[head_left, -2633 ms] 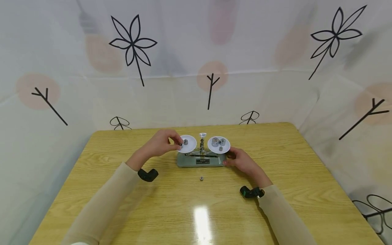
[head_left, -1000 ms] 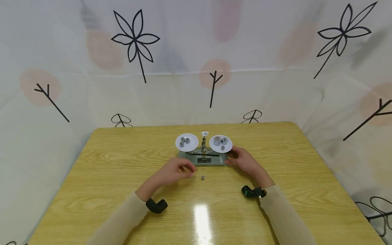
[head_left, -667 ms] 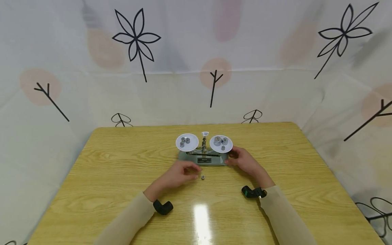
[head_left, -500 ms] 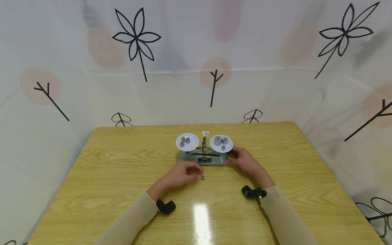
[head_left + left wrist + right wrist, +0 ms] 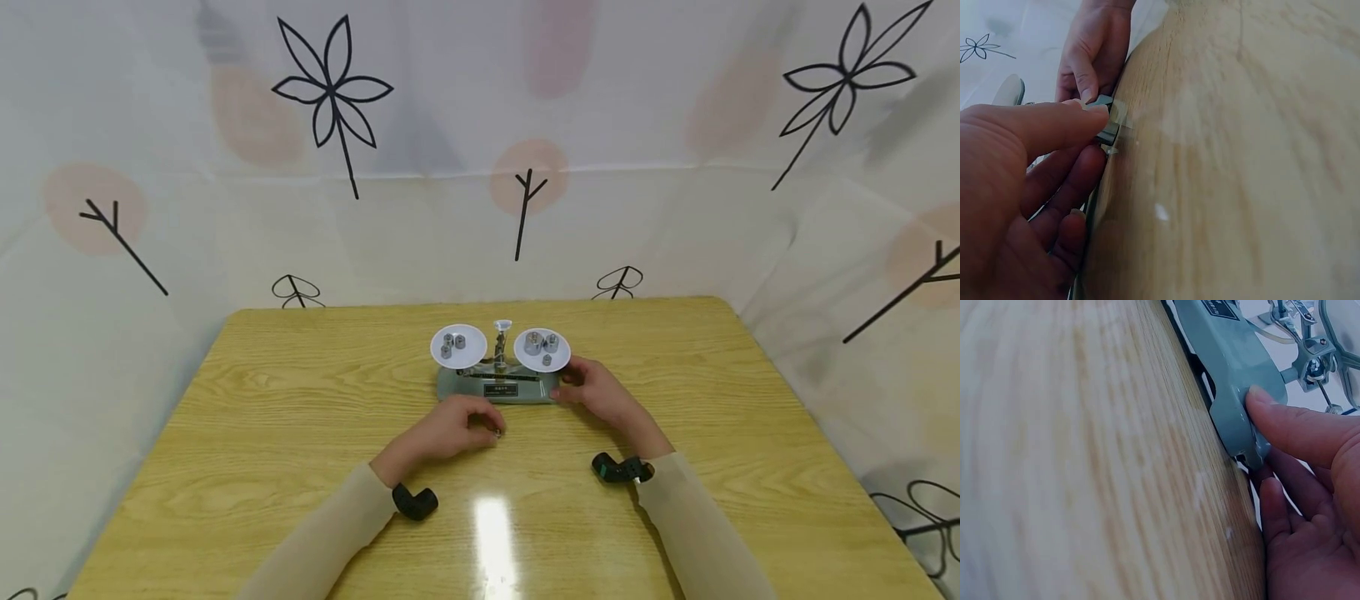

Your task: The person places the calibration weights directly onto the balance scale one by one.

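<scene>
A balance scale with a grey-green base point(image 5: 461, 385) stands near the table's middle. Its left pan point(image 5: 472, 357) bears three small metal weights point(image 5: 460, 342); its right pan point(image 5: 527, 362) bears a larger metal weight point(image 5: 533, 342) and two smaller ones. In front of the base, my left hand point(image 5: 452, 427) pinches a small metal weight point(image 5: 497, 433) between thumb and fingertips, low at the tabletop. The left wrist view shows this weight point(image 5: 1109, 133) at the thumb tip. My right hand point(image 5: 602, 393) grips the base's right end point(image 5: 1238, 419), thumb on top, fingers curled at its end.
The wooden table point(image 5: 300, 375) reaches back to a pale patterned cloth backdrop point(image 5: 435, 233). A glossy light reflection lies on the tabletop in front of the scale.
My left hand let go of a weight on the left pan, came down to the front right and closed its fingertips on the weight on the table. My right hand stayed at the base.
</scene>
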Motion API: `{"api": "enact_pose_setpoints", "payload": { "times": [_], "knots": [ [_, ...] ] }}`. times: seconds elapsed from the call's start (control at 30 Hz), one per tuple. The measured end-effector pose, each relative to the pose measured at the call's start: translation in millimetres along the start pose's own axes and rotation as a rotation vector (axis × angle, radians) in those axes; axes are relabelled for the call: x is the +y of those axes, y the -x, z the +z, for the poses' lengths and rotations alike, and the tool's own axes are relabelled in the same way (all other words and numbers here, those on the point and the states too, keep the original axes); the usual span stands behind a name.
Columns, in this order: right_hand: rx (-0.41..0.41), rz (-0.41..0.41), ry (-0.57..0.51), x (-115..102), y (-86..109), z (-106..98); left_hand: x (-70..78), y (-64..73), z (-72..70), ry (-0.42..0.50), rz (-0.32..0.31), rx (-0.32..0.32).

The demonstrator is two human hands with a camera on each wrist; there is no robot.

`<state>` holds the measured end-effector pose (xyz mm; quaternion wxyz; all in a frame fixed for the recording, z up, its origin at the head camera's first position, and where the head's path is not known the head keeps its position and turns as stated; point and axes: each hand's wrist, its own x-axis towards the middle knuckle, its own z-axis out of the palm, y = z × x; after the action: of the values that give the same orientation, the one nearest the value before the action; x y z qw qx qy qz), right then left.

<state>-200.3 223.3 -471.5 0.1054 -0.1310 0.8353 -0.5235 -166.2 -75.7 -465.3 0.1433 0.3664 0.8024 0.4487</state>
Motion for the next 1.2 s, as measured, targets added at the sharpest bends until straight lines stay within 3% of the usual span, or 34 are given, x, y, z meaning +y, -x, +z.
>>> {"api": "enact_pose_setpoints", "payload": {
  "times": [0.43,0.9,1.2],
  "knots": [
    [0.008,0.005,0.007,1,0.5,-2,0.6,-2.2,2.5,-0.109,0.045,-0.023],
    [-0.001,-0.008,-0.013,-2,-0.3,0,3.8,5.8,-2.6,-0.033,0.004,0.021],
    [0.006,-0.015,-0.012,-2,1.3,-1,11.9,9.2,-12.3,-0.057,-0.022,0.022]
  ]
}}
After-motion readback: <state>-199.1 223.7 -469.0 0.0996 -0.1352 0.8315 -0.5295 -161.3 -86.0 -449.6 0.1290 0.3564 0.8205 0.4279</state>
